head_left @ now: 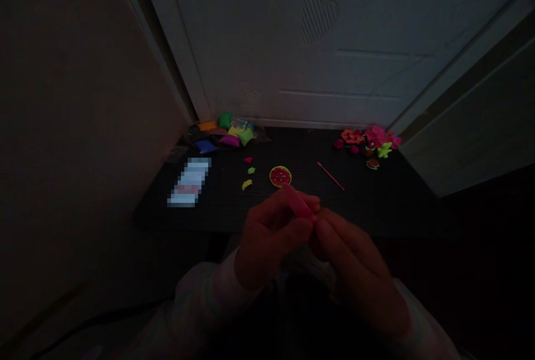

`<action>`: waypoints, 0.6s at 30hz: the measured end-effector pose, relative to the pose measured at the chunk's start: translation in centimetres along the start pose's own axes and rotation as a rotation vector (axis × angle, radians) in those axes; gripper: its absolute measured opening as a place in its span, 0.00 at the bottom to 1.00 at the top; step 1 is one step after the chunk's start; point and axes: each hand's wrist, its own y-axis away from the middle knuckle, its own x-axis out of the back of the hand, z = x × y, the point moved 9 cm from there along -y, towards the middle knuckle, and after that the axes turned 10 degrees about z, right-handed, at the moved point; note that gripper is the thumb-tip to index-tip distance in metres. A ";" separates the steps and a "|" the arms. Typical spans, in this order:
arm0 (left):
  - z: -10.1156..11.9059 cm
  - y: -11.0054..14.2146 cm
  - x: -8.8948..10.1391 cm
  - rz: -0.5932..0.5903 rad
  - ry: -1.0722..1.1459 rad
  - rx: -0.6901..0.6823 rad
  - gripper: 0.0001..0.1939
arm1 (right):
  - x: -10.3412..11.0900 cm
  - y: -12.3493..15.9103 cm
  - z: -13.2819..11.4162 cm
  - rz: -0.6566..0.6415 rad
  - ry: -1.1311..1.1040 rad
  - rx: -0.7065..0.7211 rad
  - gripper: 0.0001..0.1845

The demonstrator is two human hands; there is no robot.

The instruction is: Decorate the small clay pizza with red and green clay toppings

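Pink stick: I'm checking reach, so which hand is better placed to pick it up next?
Right, I'd judge. The stick lies ahead of the right hand, while the left hand is farther over and seems to grip the pink piece, whose lower end the right fingers meet.

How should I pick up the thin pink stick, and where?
I'd pinch the stick at its middle, coming from above, with a finger and thumb on its two long sides. It's long, thin and lying flat on a slant, with both long sides free, so the middle should balance best.
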 end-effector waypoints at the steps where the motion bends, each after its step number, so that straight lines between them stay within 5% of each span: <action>1: 0.0 0.0 -0.1 -0.006 0.000 0.002 0.08 | -0.1 0.0 0.1 -0.007 -0.001 -0.011 0.12; 18: 0.1 -0.2 0.1 0.032 -0.056 -0.001 0.07 | 0.2 -0.1 0.9 0.027 -0.043 -0.088 0.11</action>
